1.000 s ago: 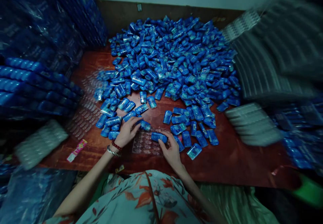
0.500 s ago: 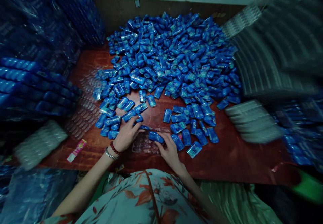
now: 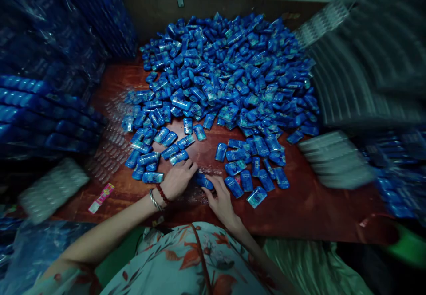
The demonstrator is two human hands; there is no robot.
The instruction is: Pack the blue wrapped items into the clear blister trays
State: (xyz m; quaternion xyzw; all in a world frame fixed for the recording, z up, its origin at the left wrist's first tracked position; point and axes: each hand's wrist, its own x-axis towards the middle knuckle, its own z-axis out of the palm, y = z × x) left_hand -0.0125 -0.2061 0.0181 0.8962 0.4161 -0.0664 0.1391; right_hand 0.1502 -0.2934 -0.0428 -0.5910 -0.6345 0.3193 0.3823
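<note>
A red-brown wooden table (image 3: 299,210) carries everything, and most of its far half is buried under a broad heap of small blue plastic-wrapped packets (image 3: 229,73). Just in front of that heap, at the near edge, lies a clear plastic blister tray (image 3: 196,193) (hard to make out against the wood). Over the tray, the left hand (image 3: 178,180) lies loosely curled, knuckles up; whether it grips anything cannot be told. Beside it the right hand (image 3: 221,199) pinches one blue packet (image 3: 203,181) at its near end with its fingertips, over the tray's far edge. The packet looks light, with a slick glossy wrapper, best held by its long sides.
</note>
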